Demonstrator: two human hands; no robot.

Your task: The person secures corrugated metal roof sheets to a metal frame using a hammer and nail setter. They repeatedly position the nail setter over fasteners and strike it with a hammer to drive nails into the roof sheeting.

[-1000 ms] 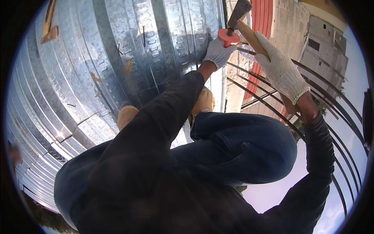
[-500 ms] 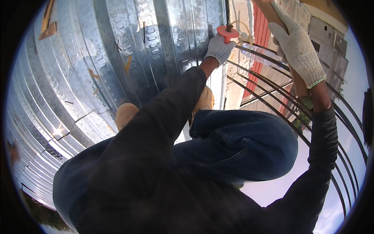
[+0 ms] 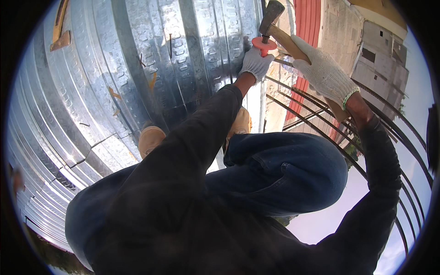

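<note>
My gloved left hand (image 3: pixel 256 63) grips a dark chisel with a round red hand guard (image 3: pixel 264 43), held upright at the edge of the ribbed galvanized metal deck (image 3: pixel 120 43). My gloved right hand (image 3: pixel 323 73) is closed on the wooden handle of a hammer (image 3: pixel 289 43); its dark head is at the top of the chisel, apparently touching it. The handle runs back beneath my right hand toward my forearm. My tan boots (image 3: pixel 151 140) rest on the deck below my left arm.
A second wooden-handled tool (image 3: pixel 59 41) lies at upper left, with scattered nails and yellow scraps. Several long rebars (image 3: pixel 305 119) jut past the deck edge at right, over a red metal roof (image 3: pixel 307 18) and grey buildings (image 3: pixel 380 59) below. A crack or seam crosses the deck at left.
Half a second ago the hammer was swung up and right, its head out of view; now it is back down at the chisel's top, as one second ago. My left hand stays nearly still.
</note>
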